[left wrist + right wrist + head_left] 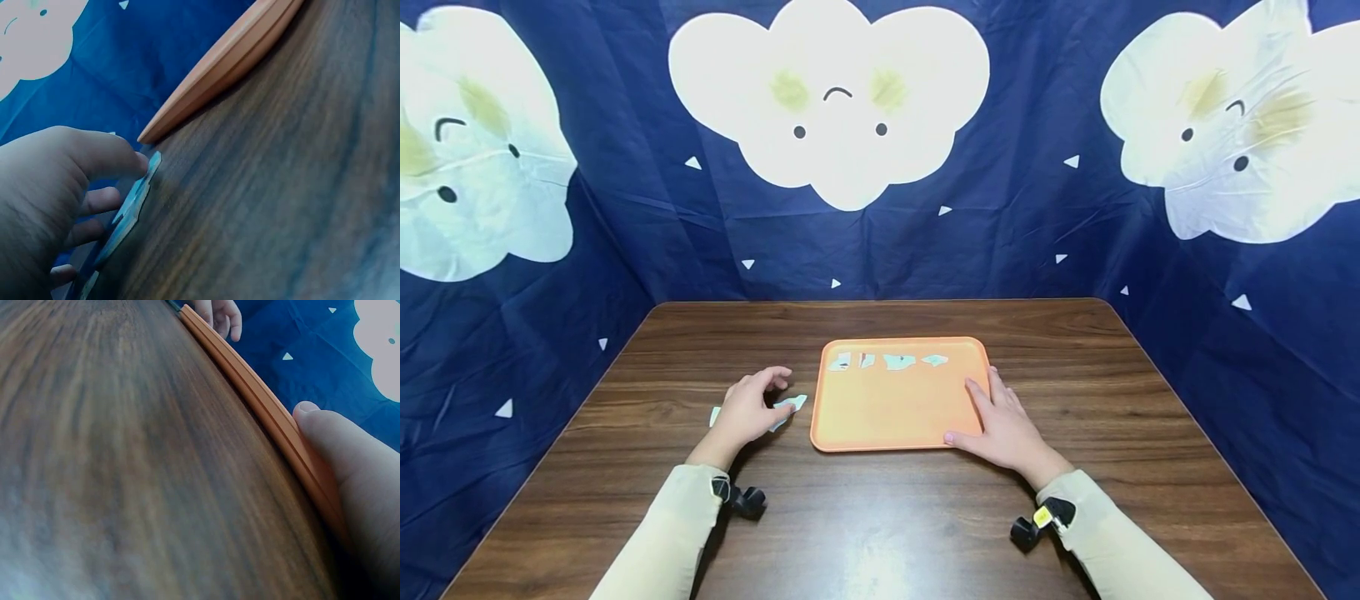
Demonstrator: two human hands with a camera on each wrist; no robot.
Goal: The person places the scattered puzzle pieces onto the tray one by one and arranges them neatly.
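An orange tray point(895, 408) lies flat on the table. Along its far edge sit several small, jagged, pale blue pieces that look like torn paper, among them a wider piece point(899, 362). My right hand point(1009, 429) rests on the tray's right side, fingers spread, with the thumb point(319, 422) over the near rim. Left of the tray, my left hand point(748, 408) is above more such pieces, its fingers loosely bent. Its thumb is at a jagged pale blue piece point(128, 209); whether they touch, I cannot tell. Part of that piece is hidden under the hand.
The brown wood-grain table point(880, 517) extends around the tray on all sides. Another pale piece point(714, 415) peeks out left of my left hand. Behind the table hangs a dark blue cloth point(865, 250) with white clouds and triangles.
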